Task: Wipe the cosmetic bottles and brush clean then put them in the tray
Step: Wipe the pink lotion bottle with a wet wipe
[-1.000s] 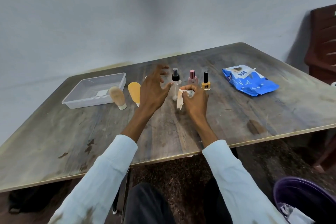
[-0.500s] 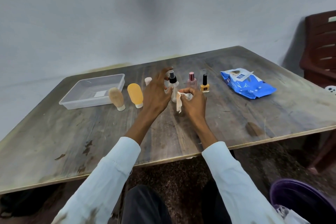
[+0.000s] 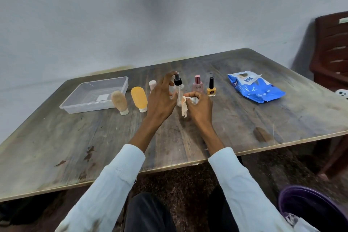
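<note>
Cosmetic bottles stand in a row on a worn wooden table (image 3: 244, 122), the clear tray (image 3: 79, 105) at the row's left end. Left hand (image 3: 162, 98), fingers spread, reaches around the clear spray bottle (image 3: 178, 88); contact cannot be told. Right hand (image 3: 199, 107) clutches a crumpled wipe (image 3: 185, 105) just beside the bottle.

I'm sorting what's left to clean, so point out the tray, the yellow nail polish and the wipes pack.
tray (image 3: 120, 79), head view, far rim.
yellow nail polish (image 3: 211, 91), head view, glass body.
wipes pack (image 3: 258, 89), head view, blue front.
</note>
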